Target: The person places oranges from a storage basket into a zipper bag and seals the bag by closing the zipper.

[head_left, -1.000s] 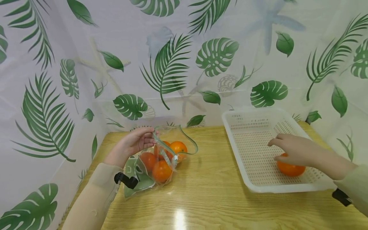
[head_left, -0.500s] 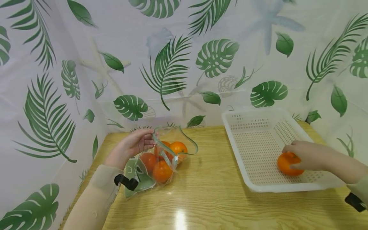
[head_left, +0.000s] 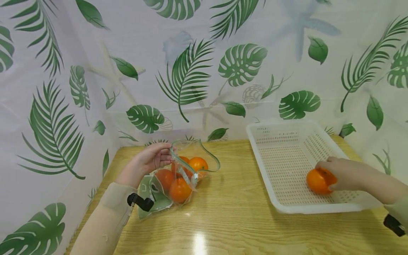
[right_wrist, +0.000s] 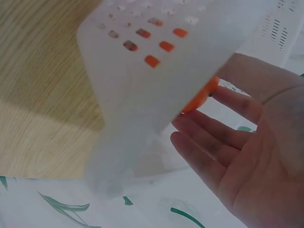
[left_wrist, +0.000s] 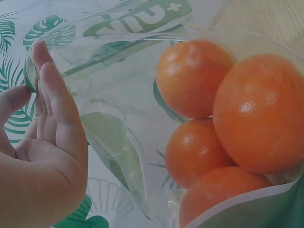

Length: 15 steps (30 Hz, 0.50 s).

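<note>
My left hand [head_left: 149, 159] pinches the rim of a clear zip bag [head_left: 219, 165] between thumb and fingers, and the bag's mouth gapes wide. Several oranges [left_wrist: 259, 114] lie inside, low in the bag, above its green printed panel [head_left: 149, 193]. Off to the right, my right hand [head_left: 347, 173] grips a single orange [head_left: 318, 181] in the white plastic basket [head_left: 266, 180], fingers over its far side and thumb at its near side. In the right wrist view the basket wall hides most of that orange [right_wrist: 202, 99], with fingertips against it.
The basket has slotted walls and stands at the right of the wooden table [head_left: 232, 219]. Bare wood lies between bag and basket. A white leaf-print cloth [head_left: 191, 71] rises behind the table and along both sides.
My right hand has moved right and closed round the orange in the basket, shifting it slightly left. The left hand and the bag have stayed in place.
</note>
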{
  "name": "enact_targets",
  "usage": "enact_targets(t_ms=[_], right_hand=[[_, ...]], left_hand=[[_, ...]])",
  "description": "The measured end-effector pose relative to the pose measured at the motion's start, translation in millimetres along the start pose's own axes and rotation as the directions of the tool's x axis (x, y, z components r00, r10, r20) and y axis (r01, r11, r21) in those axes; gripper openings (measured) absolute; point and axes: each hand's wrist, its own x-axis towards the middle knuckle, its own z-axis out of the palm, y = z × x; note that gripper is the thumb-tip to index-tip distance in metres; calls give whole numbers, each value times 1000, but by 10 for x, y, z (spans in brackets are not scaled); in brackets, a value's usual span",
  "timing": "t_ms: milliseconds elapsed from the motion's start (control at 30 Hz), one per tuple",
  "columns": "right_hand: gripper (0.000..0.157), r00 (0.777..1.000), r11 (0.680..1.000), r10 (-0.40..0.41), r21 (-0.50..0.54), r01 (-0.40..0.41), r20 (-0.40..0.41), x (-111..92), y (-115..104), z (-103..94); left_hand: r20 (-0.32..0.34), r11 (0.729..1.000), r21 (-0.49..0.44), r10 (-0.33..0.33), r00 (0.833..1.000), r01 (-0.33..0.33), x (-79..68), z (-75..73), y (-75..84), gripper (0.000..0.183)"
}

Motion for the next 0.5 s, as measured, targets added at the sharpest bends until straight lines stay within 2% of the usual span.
enact_targets(t_ms=[167, 500], right_hand=[[58, 1000, 999, -6, -36, 5, -28, 41, 46, 64], [58, 1000, 999, 18, -27, -18, -11, 122, 40, 73]], left_hand=[[15, 1000, -5, 1, 1000, -1, 14, -9, -19, 48], [4, 1000, -6, 10, 1000, -10, 7, -10, -29, 49]])
